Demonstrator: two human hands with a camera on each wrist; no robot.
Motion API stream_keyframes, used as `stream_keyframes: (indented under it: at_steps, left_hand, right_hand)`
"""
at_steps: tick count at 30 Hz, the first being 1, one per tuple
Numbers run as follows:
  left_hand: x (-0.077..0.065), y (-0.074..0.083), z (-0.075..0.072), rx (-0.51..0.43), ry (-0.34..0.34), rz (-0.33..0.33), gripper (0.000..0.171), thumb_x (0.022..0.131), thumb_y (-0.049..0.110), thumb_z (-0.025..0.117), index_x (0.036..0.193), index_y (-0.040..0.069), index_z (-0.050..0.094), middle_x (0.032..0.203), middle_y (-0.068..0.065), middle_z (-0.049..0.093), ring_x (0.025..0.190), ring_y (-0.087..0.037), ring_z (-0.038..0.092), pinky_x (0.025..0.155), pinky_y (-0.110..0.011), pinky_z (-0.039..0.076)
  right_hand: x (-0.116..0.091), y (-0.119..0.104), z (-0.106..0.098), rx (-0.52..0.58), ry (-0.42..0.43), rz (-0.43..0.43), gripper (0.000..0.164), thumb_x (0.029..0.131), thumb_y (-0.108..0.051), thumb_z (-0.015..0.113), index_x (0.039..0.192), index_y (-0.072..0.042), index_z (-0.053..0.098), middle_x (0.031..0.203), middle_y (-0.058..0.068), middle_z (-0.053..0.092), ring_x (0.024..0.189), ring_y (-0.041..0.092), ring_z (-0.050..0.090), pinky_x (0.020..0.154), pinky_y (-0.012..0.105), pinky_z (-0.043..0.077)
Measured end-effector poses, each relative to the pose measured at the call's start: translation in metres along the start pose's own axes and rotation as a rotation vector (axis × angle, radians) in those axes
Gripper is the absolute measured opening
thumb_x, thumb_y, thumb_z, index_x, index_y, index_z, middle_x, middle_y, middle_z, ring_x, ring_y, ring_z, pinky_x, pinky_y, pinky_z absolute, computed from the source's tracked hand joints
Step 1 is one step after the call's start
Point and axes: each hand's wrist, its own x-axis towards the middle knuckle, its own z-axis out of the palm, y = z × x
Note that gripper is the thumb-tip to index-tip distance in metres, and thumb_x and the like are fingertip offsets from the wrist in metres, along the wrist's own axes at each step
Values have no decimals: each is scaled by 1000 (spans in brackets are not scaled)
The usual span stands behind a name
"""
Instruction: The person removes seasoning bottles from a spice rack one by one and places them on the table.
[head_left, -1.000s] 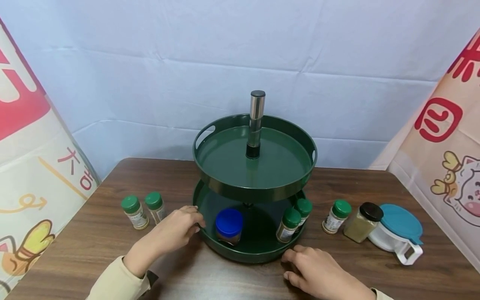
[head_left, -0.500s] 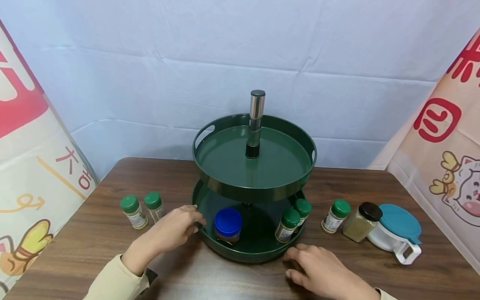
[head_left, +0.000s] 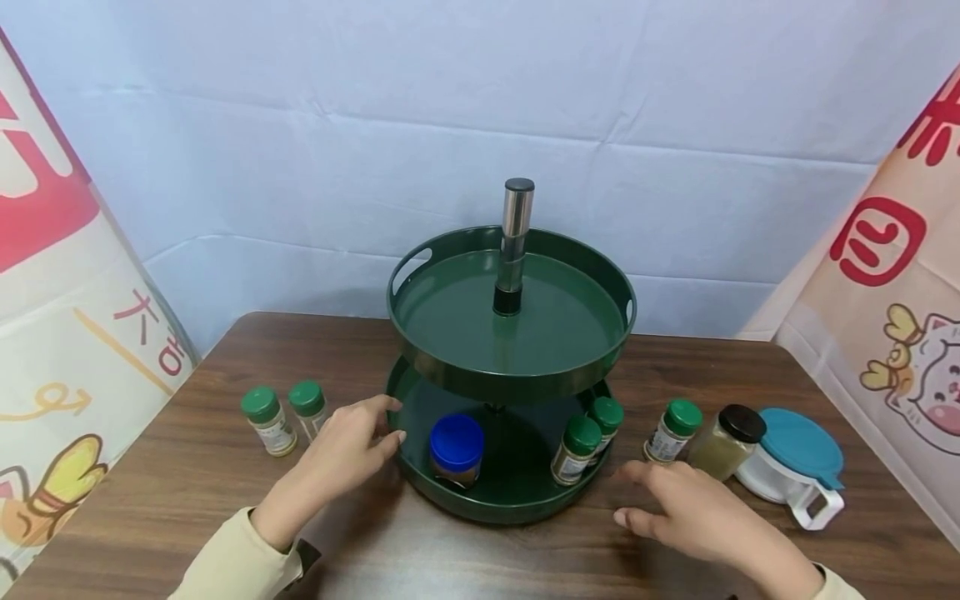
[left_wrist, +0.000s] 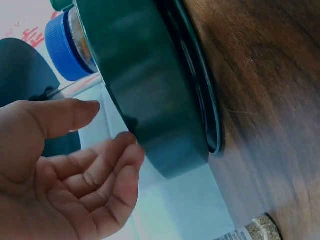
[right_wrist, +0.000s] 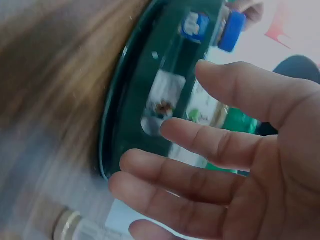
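Observation:
A green two-tier round rack stands on the table, with an upper tray [head_left: 517, 387] and a lower tray [head_left: 495, 512]. My left hand [head_left: 348, 446] is at the left rim of the lower tray; its fingers [left_wrist: 127, 160] are loosely bent with tips right at the rim, thumb apart. Inside the lower tray are a blue-lidded jar [head_left: 457, 446] and two green-lidded spice jars, the front one [head_left: 576, 450] partly covering the rear one [head_left: 606, 417]. My right hand [head_left: 697, 508] hovers right of the tray with spread fingers [right_wrist: 195, 137], holding nothing, overlapping a green-lidded spice jar [head_left: 678, 425].
Two green-lidded jars [head_left: 270, 425] [head_left: 307, 404] stand on the left of the table [head_left: 420, 567]. On the right are a black-lidded jar [head_left: 726, 442] and a white container with a teal lid [head_left: 798, 450] and a handle. A metal post [head_left: 515, 233] rises from the upper tray.
My right hand has left the lower tray's front right rim and moved right, its fingers spreading. My left thumb and fingers have parted a little. The jars in the tray keep their places.

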Motion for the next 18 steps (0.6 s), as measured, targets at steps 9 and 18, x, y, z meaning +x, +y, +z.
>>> stream_keyframes:
  at_steps: [9,18]
  left_hand:
    - [5,3,4,2,-20,-144,46,85,18,67,122,-6,54,54,6,49,45,-9,46,46,-29,39]
    - [10,-4,10,4,-4,-171,19,83,15,69,71,1,65,80,-12,66,37,-12,40,42,-28,34]
  right_hand:
    - [-6,4,-26,-128,234,0,47,83,-42,67,113,-7,62,100,5,63,84,25,62,63,38,49]
    - [-2,0,-36,-106,325,-38,50,82,-39,69,117,-6,58,109,8,61,88,26,61,66,39,49]
